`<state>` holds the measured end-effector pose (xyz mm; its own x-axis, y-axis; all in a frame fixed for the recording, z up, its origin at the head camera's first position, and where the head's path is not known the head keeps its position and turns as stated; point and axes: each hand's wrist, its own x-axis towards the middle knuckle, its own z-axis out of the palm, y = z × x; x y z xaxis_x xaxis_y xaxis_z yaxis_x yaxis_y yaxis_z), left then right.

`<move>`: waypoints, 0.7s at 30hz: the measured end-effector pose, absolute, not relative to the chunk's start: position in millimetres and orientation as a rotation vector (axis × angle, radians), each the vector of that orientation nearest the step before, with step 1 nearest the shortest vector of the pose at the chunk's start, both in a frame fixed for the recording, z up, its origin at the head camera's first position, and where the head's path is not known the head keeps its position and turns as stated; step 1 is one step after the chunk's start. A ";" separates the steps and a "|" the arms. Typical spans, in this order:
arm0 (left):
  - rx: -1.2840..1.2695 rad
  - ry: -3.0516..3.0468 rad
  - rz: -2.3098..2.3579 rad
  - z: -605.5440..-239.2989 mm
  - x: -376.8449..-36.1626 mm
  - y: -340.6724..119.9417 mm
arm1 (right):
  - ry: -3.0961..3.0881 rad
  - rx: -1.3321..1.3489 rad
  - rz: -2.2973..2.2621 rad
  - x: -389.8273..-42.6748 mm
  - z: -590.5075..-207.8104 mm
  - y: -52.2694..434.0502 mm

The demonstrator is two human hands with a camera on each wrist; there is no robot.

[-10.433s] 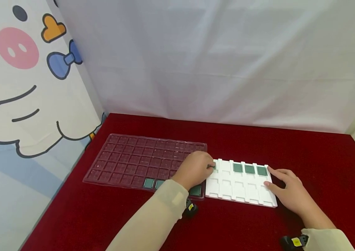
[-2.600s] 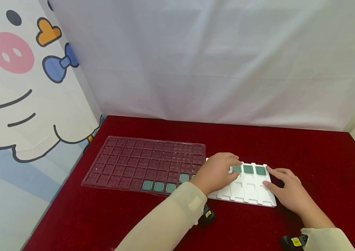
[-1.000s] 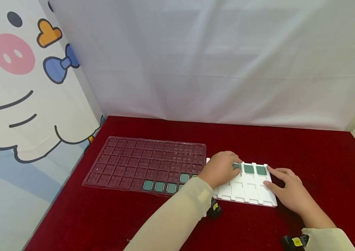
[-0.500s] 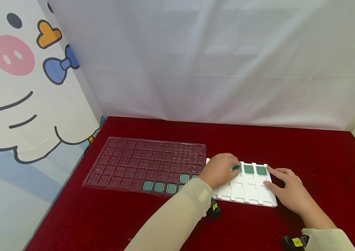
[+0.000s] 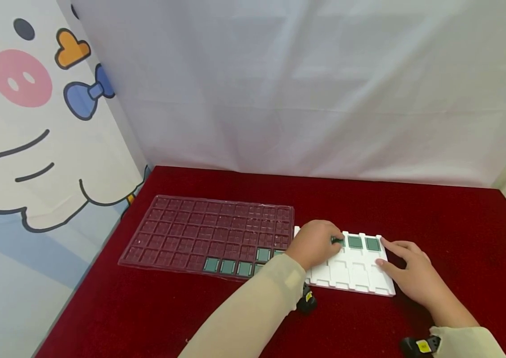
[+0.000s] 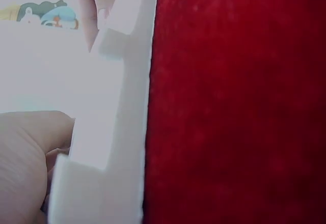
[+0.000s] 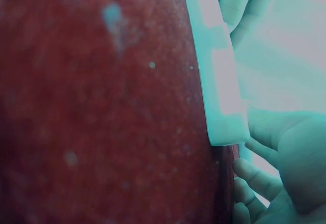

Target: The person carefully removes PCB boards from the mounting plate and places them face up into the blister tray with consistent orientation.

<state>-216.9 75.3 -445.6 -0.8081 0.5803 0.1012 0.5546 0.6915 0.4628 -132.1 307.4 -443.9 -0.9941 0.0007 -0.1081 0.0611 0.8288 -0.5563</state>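
The left hand [image 5: 315,244] pinches a green chip [image 5: 337,241] at the white tray's [image 5: 341,272] far row, best kept level while the right hand [image 5: 411,271] steadily grips the right edge.

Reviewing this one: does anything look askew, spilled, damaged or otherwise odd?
Nothing looks spilled or damaged. The oddity is the right wrist view's teal cast: the white tray looks blue-green there but white in the head view. The green piece at the left hand is partly covered, so whether it sits askew is unclear.
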 end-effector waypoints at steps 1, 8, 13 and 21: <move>0.952 2.845 0.752 -446.4 -216.9 75.4 | 2.905 0.050 -0.890 -132.1 -444.2 307.4; 0.952 2.863 0.812 -452.4 -217.6 74.7 | 2.914 0.044 -0.893 -132.1 -445.3 307.6; 0.986 2.879 0.812 -454.8 -217.9 74.4 | 2.913 0.034 -0.900 -132.0 -445.7 308.1; 1.027 2.899 0.790 -454.5 -217.8 74.9 | 2.915 0.027 -0.899 -131.7 -445.3 309.0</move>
<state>-217.8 74.9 -454.5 -0.7903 0.5821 0.1912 0.5986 0.6672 0.4432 -131.7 309.0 -445.3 -0.9957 -0.0100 -0.0923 0.0437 0.8264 -0.5614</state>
